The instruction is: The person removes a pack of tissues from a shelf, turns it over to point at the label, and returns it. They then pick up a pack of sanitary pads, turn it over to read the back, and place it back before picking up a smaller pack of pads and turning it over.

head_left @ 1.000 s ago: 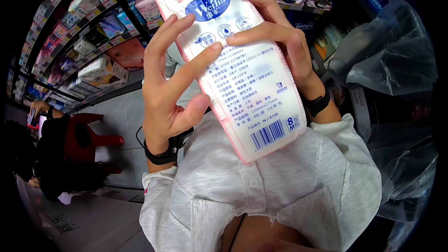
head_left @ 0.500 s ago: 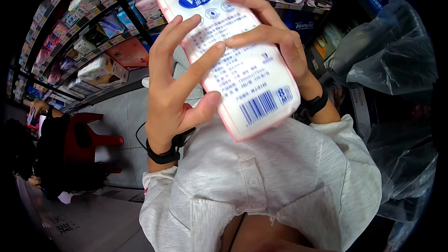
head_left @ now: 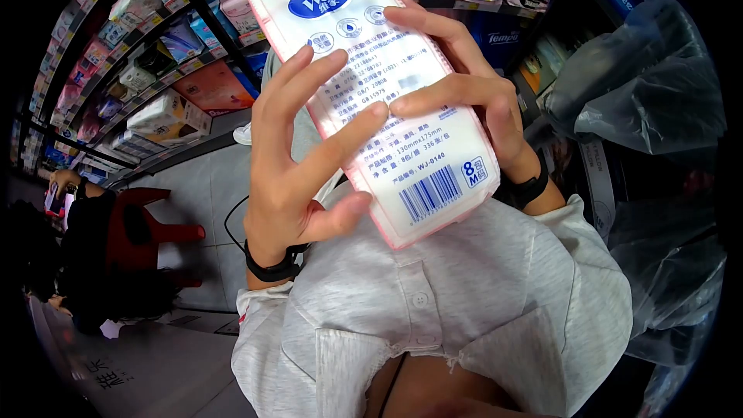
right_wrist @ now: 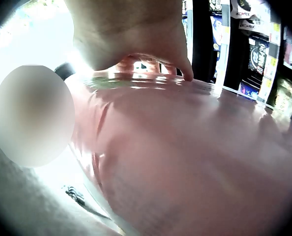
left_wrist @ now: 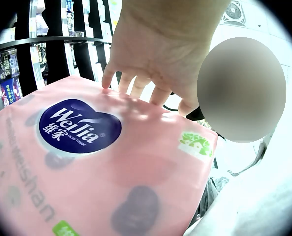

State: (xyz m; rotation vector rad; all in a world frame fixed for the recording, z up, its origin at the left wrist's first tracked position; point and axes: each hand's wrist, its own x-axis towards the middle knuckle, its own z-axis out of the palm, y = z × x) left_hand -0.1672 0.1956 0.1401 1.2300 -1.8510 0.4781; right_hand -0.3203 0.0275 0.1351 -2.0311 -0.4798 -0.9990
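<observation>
A large pink-and-white WeiJia facial tissue pack (head_left: pixel 433 147) is tilted in front of the chest in the head view, its printed side with a barcode facing up. My left hand (head_left: pixel 286 178) lies over the left edge, fingers spread, index fingertip on the text and thumb stretched beside the edge. From the right side my right hand (head_left: pixel 495 104) reaches over the pack with loosely bent fingers; its index fingertip meets the left one at the same printed line. In the left wrist view the pack's pink face (left_wrist: pixel 136 167) slopes below the left hand (left_wrist: pixel 160 54). What bears the pack's weight is hidden.
Shelves of packaged paper goods (head_left: pixel 166 120) run along the left and far side. Clear plastic bags (head_left: pixel 642 85) bulge at the right. A red stool (head_left: pixel 147 220) stands on the tiled floor at the left, beside another person (head_left: pixel 77 232) in dark clothing.
The pack has shifted and tilted slightly, its barcode end rising, then dropping a little. Both hands have moved a bit closer to the body, index fingertips now on lower lines of text.
</observation>
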